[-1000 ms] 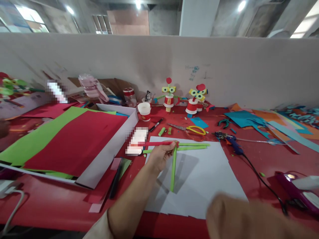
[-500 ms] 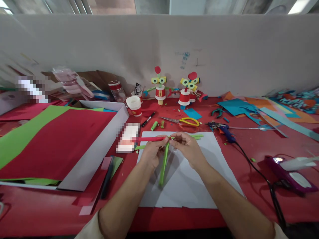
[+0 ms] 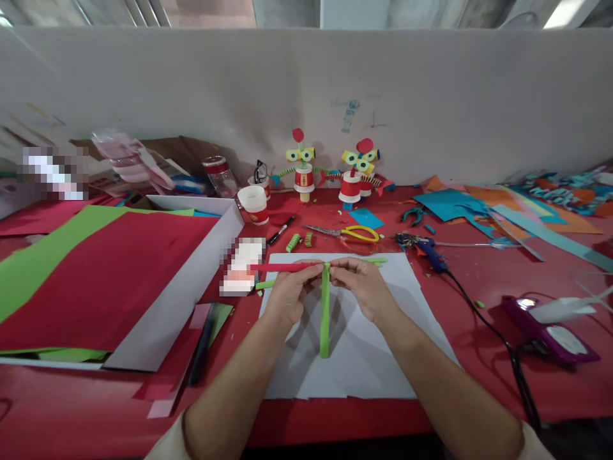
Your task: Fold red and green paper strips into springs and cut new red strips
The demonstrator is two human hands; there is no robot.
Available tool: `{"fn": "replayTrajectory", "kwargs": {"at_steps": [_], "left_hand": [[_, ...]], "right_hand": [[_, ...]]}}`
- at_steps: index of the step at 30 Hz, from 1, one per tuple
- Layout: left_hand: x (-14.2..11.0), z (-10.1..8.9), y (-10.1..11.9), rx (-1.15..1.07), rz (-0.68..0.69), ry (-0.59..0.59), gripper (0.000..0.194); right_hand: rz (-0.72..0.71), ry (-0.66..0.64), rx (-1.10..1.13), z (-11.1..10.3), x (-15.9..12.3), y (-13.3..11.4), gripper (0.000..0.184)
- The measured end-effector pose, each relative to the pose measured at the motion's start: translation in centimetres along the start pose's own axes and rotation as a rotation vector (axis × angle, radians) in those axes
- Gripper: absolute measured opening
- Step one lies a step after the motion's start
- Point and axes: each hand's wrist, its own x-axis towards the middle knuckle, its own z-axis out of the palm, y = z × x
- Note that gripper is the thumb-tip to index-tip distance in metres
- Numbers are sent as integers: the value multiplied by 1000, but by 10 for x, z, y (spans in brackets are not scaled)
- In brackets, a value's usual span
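Over white paper (image 3: pixel 383 377), left hand (image 3: pixel 290 292) and right hand (image 3: pixel 361 287) close together, pinching far end of green strip (image 3: pixel 325 319); near end free. Red strip (image 3: pixel 282 268) juts leftward from left hand. Scissors (image 3: pixel 360 234) beyond paper.

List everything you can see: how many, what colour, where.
Table: one, red, foreground
Paper: at least one, white, centre
Strips: several, red and green, over paper
Scissors: one, yellow handles, behind paper
Marker: one, black, left of scissors
Cup figures: at least two, multicoloured, back
Cups: at least two, red and white, back
Glasses: one, dark, at rear cup
Jar: one, red lid, back left
Bottle: one, pink, back left
Box: one, white, left
Sheets: several, red and green, in box
Pliers: one, teal, back right
Glue gun: one, blue, right
Device: one, purple, far right
Scraps: many, multicoloured, back right
Wall: one, grey, back
Left hand: one, bare, holding strips
Right hand: one, bare, holding strips
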Motion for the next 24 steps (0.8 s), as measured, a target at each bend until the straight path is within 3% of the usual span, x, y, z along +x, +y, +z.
{"fn": "replayTrajectory", "kwargs": {"at_steps": [7, 24], "left_hand": [[-2, 3, -3, 18, 85, 39, 19], [-3, 6, -7, -32, 86, 43, 17]], "right_hand": [[6, 0, -23, 3, -1, 1, 24], [-29, -2, -55, 2, -3, -2, 20]]}}
